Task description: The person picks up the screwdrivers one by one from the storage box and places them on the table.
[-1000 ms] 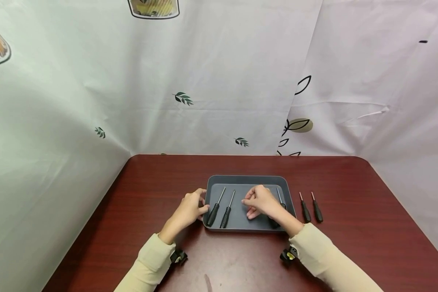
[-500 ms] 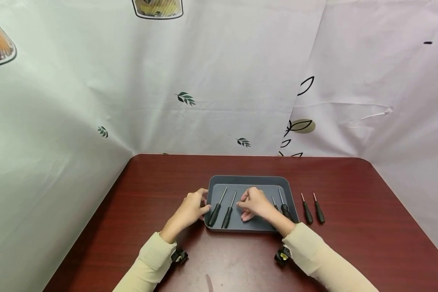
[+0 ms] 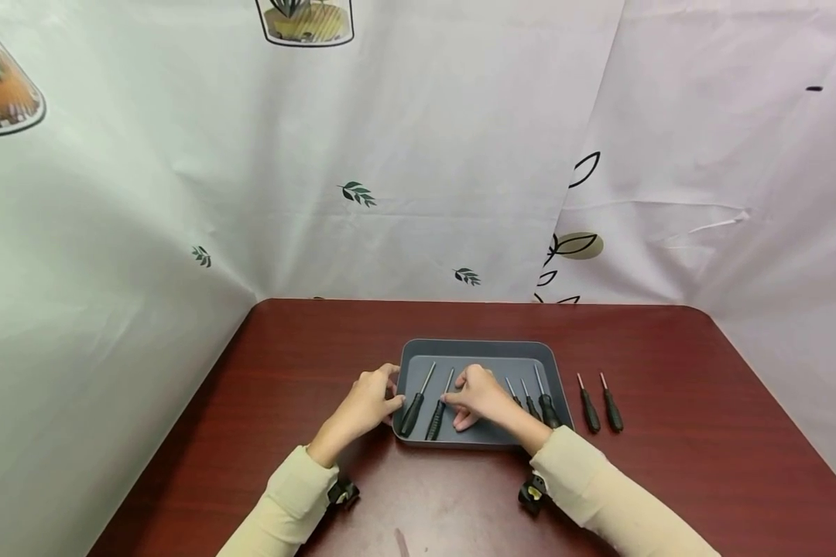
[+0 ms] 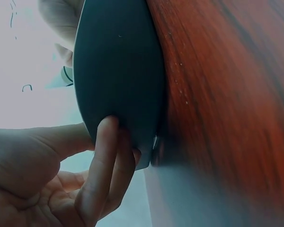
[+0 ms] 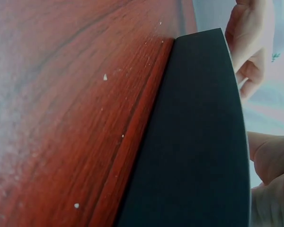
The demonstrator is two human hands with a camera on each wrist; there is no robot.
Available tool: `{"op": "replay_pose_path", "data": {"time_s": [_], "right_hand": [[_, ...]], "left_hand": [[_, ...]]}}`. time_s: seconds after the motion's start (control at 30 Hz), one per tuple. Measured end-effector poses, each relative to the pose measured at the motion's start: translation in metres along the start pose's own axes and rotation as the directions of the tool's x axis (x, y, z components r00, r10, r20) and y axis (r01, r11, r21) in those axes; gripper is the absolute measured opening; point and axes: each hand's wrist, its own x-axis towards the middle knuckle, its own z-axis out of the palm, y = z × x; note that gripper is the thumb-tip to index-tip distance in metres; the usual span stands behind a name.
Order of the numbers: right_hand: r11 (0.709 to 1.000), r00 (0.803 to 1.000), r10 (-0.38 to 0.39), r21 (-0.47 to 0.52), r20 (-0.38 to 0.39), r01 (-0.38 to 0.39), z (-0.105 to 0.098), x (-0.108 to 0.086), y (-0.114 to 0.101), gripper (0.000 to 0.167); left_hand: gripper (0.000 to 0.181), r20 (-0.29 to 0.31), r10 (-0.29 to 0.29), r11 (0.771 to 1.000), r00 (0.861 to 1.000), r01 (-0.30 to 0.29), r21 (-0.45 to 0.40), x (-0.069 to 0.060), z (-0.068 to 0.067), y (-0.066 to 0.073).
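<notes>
A grey rectangular tray [image 3: 479,349] lies on the table with several black-handled screwdrivers inside. My left hand [image 3: 368,398] grips its left rim; in the left wrist view the fingers press the outer wall [image 4: 118,75] while the thumb reaches over the edge. Over the tray's left half is my right hand [image 3: 484,398], its fingers bent and thumb tip at the top of the handle of a ribbed screwdriver [image 3: 435,422]. Contact there cannot be made out. Another screwdriver [image 3: 412,414] lies farther left. Three more, including the rightmost screwdriver [image 3: 548,408], lie partly behind my right forearm.
Two screwdrivers with reddish tips, a nearer one [image 3: 590,410] and a farther-right one [image 3: 613,411], lie on the reddish-brown table [image 3: 320,333] right of the tray. A white printed curtain [image 3: 418,155] hangs behind and along the sides.
My right hand has moved left across the tray toward the ribbed screwdriver, uncovering screwdrivers on the right side. My left hand stays at the tray's left rim.
</notes>
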Motion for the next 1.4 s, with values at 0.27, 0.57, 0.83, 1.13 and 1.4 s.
{"op": "replay_pose_path", "data": {"time_s": [0.27, 0.57, 0.83, 1.13, 1.4], "right_hand": [[1.000, 1.000, 0.007, -0.014, 0.001, -0.007, -0.001, 0.002, 0.002, 0.039], [1.000, 1.000, -0.010, -0.003, 0.017, 0.010, 0.004, 0.002, 0.003, 0.033], [1.000, 1.000, -0.025, -0.003, 0.016, 0.025, 0.009, 0.004, 0.003, 0.031], [0.995, 0.997, -0.071, -0.071, 0.013, 0.072, 0.012, 0.004, 0.001, 0.026], [0.991, 0.996, -0.091, -0.097, 0.018, 0.092, 0.010, 0.006, 0.002, 0.021]], "left_hand": [[0.046, -0.038, 0.036, 0.997, 0.999, -0.034, 0.065, 0.003, 0.001, -0.002], [0.046, -0.008, 0.020, 1.000, 1.000, -0.021, -0.017, 0.003, 0.000, -0.004], [0.046, -0.004, 0.011, 1.000, 1.000, -0.011, -0.025, 0.003, 0.000, -0.003], [0.046, 0.003, -0.004, 0.997, 1.000, 0.004, -0.072, 0.001, -0.001, -0.003], [0.046, -0.011, -0.003, 0.998, 1.000, 0.002, -0.067, 0.001, 0.000, -0.003]]}}
